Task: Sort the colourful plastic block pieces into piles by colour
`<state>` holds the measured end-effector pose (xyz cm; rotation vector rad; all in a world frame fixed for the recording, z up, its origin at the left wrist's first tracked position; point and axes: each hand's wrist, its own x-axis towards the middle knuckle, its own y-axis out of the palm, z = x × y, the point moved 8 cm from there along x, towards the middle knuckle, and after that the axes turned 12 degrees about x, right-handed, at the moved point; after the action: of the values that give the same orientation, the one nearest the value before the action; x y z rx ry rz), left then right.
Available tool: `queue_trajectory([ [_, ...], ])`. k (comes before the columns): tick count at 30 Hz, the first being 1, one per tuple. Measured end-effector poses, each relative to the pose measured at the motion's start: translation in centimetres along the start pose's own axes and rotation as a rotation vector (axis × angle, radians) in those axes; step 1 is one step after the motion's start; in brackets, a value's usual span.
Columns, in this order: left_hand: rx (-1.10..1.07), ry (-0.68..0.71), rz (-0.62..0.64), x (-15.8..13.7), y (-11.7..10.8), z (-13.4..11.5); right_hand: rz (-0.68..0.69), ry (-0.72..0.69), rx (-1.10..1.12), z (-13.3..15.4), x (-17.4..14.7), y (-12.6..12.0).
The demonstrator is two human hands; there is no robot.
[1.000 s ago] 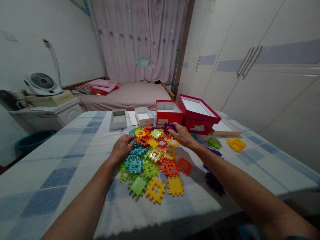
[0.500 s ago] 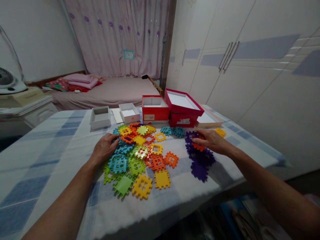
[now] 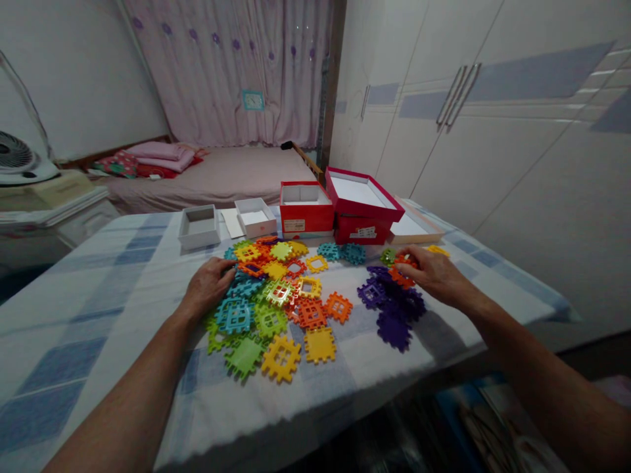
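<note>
A mixed pile of notched plastic building tiles lies on the table, with a yellow tile (image 3: 280,359), a lime-green tile (image 3: 245,355) and a blue tile (image 3: 235,316) at its near side. My left hand (image 3: 209,285) rests against the pile's left edge, thumb and fingers apart, fingertips touching blue tiles. To the right, my right hand (image 3: 434,270) pinches an orange tile (image 3: 403,272) above the back of a purple tile heap (image 3: 394,309). A small green tile (image 3: 388,256) shows just beyond the orange one; whether the hand touches it, I cannot tell.
Behind the pile stand two grey-white box parts, a red box (image 3: 306,213) and a crimson box (image 3: 365,226) with a tilted lid on top. Teal tiles (image 3: 341,252) lie in front of them. A yellow tile (image 3: 438,250) sits beyond my right hand. The table's edge (image 3: 315,420) runs close in front.
My right hand has shifted slightly right and away from me with the orange tile. A purple tile once beside its fingers now lies lower on the purple heap. The left hand has barely moved.
</note>
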<state>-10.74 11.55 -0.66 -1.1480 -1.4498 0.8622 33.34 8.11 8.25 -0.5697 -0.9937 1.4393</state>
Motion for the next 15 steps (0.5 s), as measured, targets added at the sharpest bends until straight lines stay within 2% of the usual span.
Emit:
queue_trajectory([
  [2, -0.001, -0.002, 0.006, 0.0, 0.0, 0.0, -0.002, -0.040, 0.095, 1.7, -0.6, 0.5],
  [5, 0.002, -0.008, 0.012, 0.0, 0.0, 0.0, 0.252, -0.111, 0.271, 5.0, -2.0, 4.6],
  [7, 0.011, -0.013, 0.013, 0.0, 0.0, 0.0, 0.407, -0.159, 0.306, 6.9, -3.1, 7.7],
  [8, 0.015, -0.013, 0.014, -0.1, 0.0, 0.0, 0.442, -0.184, 0.289, 7.5, -3.4, 8.9],
  [11, 0.016, -0.011, 0.015, -0.1, -0.1, 0.0, 0.425, -0.217, 0.153, 8.2, -3.5, 10.9],
  [15, 0.012, -0.009, 0.001, -0.1, -0.2, -0.1, 0.360, -0.222, -0.055, 8.1, -3.3, 11.4],
])
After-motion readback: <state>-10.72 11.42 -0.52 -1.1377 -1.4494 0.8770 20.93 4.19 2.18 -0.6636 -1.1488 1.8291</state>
